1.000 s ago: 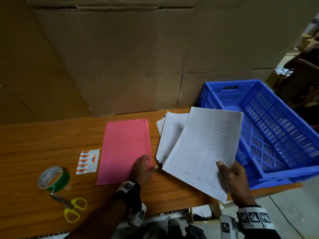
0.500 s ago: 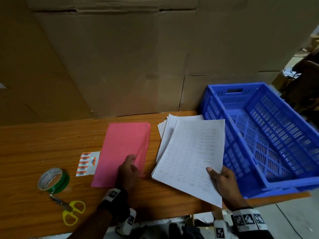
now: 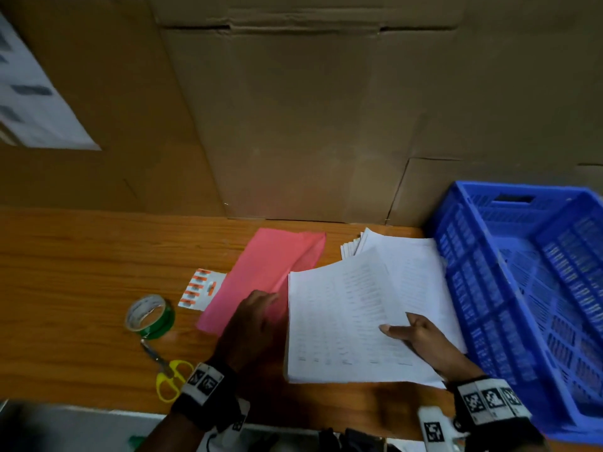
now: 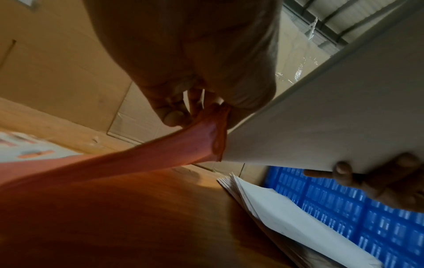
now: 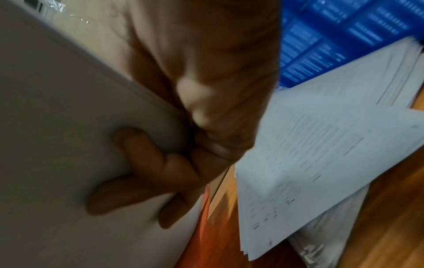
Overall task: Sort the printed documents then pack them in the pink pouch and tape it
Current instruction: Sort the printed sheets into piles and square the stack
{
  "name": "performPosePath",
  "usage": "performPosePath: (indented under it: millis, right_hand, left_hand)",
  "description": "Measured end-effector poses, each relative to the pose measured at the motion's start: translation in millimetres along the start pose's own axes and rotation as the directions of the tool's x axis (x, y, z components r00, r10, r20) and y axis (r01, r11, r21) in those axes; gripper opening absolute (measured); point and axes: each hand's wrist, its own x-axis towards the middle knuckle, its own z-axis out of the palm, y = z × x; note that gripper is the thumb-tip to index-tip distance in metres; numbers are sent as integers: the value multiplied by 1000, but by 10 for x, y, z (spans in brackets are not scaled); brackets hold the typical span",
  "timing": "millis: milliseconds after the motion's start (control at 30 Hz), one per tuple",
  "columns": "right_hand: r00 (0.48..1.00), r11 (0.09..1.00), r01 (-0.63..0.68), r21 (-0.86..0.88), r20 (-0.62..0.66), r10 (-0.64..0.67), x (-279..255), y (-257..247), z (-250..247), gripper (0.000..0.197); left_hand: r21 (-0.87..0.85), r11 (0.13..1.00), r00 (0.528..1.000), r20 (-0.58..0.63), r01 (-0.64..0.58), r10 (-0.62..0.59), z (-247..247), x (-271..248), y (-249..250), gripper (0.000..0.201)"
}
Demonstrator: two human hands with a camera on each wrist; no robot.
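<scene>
The pink pouch lies on the wooden table, its right edge lifted. My left hand pinches that lifted edge between thumb and fingers. My right hand grips a stack of printed documents, thumb on top and fingers underneath, and holds it just right of the pouch's lifted edge. More printed sheets lie fanned on the table beneath and behind the held stack. A green roll of tape sits left of the pouch.
Yellow-handled scissors lie near the table's front edge below the tape. A small label sheet lies beside the pouch. A blue plastic crate stands at the right. Cardboard walls close off the back.
My right hand has swung the held stack left and lower, up to the pouch. My left hand has lifted the pouch's right edge.
</scene>
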Motion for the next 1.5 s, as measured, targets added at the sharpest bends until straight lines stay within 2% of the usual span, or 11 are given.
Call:
performPosePath:
  millis: [100, 233, 333, 400, 500, 633, 767, 967, 1100, 1233, 1500]
  right_hand:
    - [1000, 999, -14, -46, -17, 13, 112, -35, 80, 26]
    - [994, 993, -6, -121, -111, -7, 232, -85, 216, 21]
    - [971, 992, -6, -123, -239, -24, 305, -85, 270, 16]
    - [950, 996, -1, -95, -311, -29, 352, -69, 277, 15]
    - [928, 990, 0, -144, -369, -53, 392, -59, 277, 16]
    - [922, 967, 0, -253, -374, -98, 347, -91, 315, 12]
    - [913, 956, 11, -292, -387, -129, 336, -90, 313, 17]
    - [904, 919, -2, -394, -393, -167, 350, -53, 273, 10]
    - [896, 925, 16, -380, -406, -182, 303, -59, 285, 15]
    - [882, 939, 36, -343, -430, -191, 282, -12, 303, 17]
    - [878, 930, 66, -361, -422, -226, 219, 8, 374, 14]
  left_hand:
    - [-42, 999, 1000, 23, -16, 17, -105, -13, 96, 39]
    - [-97, 995, 996, 76, -31, 38, -194, -23, 170, 50]
    - [-113, 993, 991, 132, -17, 32, -196, -51, 149, 65]
    - [-112, 994, 991, 134, -17, 32, -187, -61, 151, 61]
    - [-119, 992, 984, 170, -27, 47, -185, -80, 177, 60]
    - [-127, 991, 969, 237, -35, 64, -181, -89, 164, 58]
    - [-127, 992, 962, 270, -1, 36, -164, -72, 199, 57]
    - [-68, 994, 976, 209, 85, -69, -160, -57, 338, 47]
    - [-62, 995, 980, 184, 84, -71, -99, -31, 391, 42]
    - [48, 998, 973, 221, 48, -58, 26, -87, 424, 47]
    - [164, 976, 961, 214, 143, -177, 148, -121, 494, 45]
